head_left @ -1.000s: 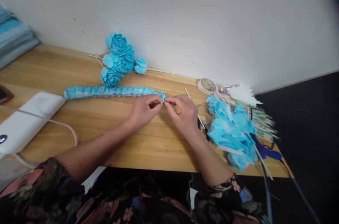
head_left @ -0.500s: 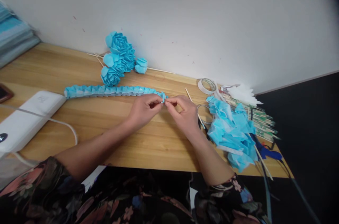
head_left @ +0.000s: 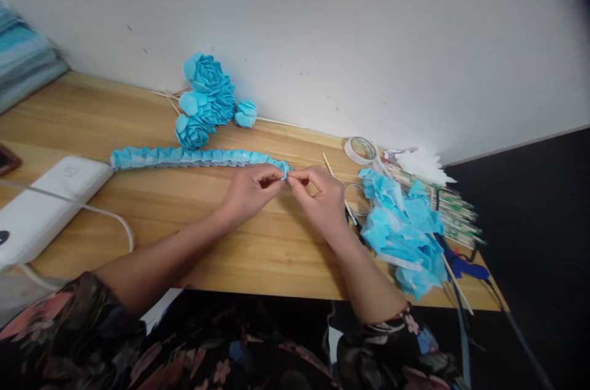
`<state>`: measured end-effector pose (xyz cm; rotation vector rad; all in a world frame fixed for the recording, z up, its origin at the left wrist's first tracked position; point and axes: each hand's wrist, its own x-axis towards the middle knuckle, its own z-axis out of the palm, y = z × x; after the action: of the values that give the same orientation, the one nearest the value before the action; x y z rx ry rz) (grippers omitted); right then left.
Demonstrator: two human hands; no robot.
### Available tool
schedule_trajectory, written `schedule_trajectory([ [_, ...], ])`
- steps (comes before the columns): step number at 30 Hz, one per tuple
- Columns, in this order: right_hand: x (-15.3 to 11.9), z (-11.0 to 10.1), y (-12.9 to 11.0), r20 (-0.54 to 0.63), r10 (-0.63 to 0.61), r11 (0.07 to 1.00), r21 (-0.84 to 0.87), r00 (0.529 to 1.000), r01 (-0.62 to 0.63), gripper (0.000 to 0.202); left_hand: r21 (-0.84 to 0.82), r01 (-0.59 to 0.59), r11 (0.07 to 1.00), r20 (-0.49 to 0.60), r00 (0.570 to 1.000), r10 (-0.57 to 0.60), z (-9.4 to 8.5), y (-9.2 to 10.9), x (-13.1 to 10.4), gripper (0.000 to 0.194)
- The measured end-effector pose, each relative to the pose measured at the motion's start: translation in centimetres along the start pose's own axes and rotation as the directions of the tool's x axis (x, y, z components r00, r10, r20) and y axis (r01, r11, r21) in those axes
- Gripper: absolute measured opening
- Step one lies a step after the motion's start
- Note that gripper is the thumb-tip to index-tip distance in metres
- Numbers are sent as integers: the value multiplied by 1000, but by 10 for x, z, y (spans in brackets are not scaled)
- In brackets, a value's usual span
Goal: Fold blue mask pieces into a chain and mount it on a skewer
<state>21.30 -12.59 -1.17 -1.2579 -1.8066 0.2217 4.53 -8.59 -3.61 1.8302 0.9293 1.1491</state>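
A long pleated strip of blue paper (head_left: 198,158) lies across the wooden table (head_left: 230,261), its right end between my hands. My left hand (head_left: 251,190) pinches a small blue loop at that end between thumb and fingers. Close against it, my right hand (head_left: 320,196) pinches the same blue end from the right, fingertips nearly touching the left ones. Behind the strip stand several blue paper roses (head_left: 207,101) in a cluster, with a smaller blue bud (head_left: 246,113) on a stick beside them.
Crumpled blue paper (head_left: 401,230) lies right of my right hand, near a tape roll (head_left: 361,150), thin sticks and a blue-handled tool (head_left: 470,268). At left are a white power bank (head_left: 55,206) with a cable, a dark phone (head_left: 8,159) and stacked blue sheets (head_left: 27,58).
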Motion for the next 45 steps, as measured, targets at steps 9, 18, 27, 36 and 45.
schedule_trajectory([
  [9, 0, -1, -1, 14, 43, 999, 23, 999, -43, 15, -86, 84, 993, 26, 996, -82, -1, 3, 1, 19],
  [18, 1, -2, -1, -11, 36, 999, 40, 999, -35, 15, -221, 204, 954, 58, 979, -196, -2, 11, 3, 19],
  [27, 3, -2, 10, 93, 426, 794, 439, 900, -420, 24, -483, 367, 795, 114, 926, -359, -6, 11, 7, 22],
  [36, 5, -1, 2, 173, 479, 696, 523, 860, -493, 18, -483, 391, 784, 182, 920, -346, -5, 13, 6, 25],
  [45, 4, -1, 7, 125, 421, 799, 418, 898, -433, 20, -513, 394, 763, 69, 904, -421, -9, -1, 11, 23],
])
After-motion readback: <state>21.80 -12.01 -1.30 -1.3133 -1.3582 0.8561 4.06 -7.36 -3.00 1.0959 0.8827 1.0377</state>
